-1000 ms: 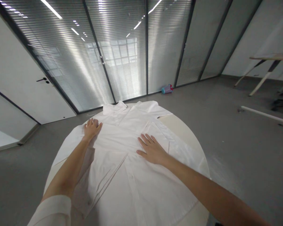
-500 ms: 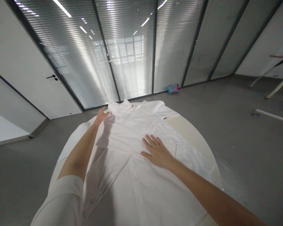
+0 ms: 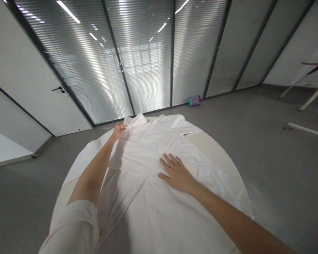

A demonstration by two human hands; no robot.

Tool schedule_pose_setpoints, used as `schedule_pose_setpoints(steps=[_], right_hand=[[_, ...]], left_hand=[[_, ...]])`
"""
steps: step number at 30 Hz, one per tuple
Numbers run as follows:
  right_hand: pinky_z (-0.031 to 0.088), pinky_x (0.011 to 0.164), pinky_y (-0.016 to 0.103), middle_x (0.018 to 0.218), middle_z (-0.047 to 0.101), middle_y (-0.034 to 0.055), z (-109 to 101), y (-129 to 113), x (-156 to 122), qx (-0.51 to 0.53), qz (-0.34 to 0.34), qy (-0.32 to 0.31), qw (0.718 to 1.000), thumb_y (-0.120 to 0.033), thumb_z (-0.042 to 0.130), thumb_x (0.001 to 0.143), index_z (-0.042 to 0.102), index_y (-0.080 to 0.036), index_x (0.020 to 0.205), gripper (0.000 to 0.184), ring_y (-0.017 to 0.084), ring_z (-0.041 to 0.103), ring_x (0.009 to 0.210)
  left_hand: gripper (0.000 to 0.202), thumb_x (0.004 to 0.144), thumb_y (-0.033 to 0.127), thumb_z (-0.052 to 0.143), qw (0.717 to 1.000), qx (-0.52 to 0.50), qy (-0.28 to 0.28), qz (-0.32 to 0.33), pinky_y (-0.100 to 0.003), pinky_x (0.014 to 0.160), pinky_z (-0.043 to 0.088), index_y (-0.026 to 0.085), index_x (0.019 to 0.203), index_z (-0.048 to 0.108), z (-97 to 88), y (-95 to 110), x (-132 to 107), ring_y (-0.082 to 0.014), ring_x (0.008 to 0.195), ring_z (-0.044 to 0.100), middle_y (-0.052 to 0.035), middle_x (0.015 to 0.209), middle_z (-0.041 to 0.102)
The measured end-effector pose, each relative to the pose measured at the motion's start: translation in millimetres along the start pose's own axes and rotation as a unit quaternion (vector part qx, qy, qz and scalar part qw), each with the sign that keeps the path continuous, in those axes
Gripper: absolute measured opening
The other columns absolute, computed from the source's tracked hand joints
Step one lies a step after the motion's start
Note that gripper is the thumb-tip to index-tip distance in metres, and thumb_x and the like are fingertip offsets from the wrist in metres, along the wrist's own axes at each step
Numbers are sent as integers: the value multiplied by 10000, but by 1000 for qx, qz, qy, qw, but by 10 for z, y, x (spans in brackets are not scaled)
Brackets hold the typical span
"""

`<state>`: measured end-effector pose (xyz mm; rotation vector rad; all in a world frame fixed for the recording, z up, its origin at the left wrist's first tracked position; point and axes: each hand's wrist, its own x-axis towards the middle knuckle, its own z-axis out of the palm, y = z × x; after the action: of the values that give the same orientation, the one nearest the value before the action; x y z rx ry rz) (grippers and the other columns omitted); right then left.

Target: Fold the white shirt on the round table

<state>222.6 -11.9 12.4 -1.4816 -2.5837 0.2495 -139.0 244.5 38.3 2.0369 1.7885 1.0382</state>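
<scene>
Glass-walled office, grey floor; round white table at centre frame carries white shirt, spread flat. Left hand pinches collar at upper centre. Right hand flat, fingers spread, pressing chest panel. Risk: collar tug drags fabric, bunches folded sleeve; hem hangs over near edge, may slide.

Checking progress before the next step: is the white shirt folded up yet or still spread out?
Mostly spread: the white shirt lies buttoned-side up across the round table, only its sides turned in. Right hand presses flat; left hand touches the collar.
</scene>
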Motion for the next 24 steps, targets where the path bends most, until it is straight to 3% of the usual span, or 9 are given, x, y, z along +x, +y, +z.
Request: schedule_pose_setpoints(steps=[4,8,11,13,19,24], right_hand=[[161,1214,550,1634,223,146,17,-2,7,2,1,4,1000,-704,216,969,355,-144,1555,823,360,177,1510],[154,1213,554,1632,230,150,40,2,12,2,1,8,1000,-705,217,969,354,-142,1556,825,362,185,1508],[150,1214,554,1631,237,151,40,5,12,3,0,8,1000,-701,222,969,358,-141,1554,821,361,186,1508],[152,1213,556,1633,233,150,36,7,10,3,1,8,1000,-698,221,971,361,-141,1552,817,361,183,1508],[154,1214,551,1640,216,138,24,16,2,5,-1,4,1000,-700,213,970,348,-157,1559,812,357,172,1512],[149,1212,560,1640,208,152,24,8,5,5,-2,-1,1000,-693,201,975,340,-138,1561,819,369,161,1512]], left_hand=[[169,731,224,694,996,89,-4,24,-486,1031,366,231,867,795,-28,-34,-433,-329,1176,495,-103,1124,649],[360,811,434,709,967,234,38,90,-530,1082,242,241,1114,745,56,99,-632,-378,1295,393,-125,1361,549],[560,852,436,671,953,268,26,135,-507,1087,240,230,1366,581,196,285,-554,-364,1298,417,-150,1416,507],[569,884,353,625,942,295,14,161,-503,1061,274,221,1426,514,301,401,-454,-369,1280,441,-165,1407,503],[398,905,103,445,927,307,-50,211,-418,958,395,219,1182,707,464,493,-270,-303,1112,547,-149,1178,601],[304,877,171,532,929,286,-73,222,-389,946,436,222,1068,762,427,423,-298,-267,1032,594,-103,1052,663]])
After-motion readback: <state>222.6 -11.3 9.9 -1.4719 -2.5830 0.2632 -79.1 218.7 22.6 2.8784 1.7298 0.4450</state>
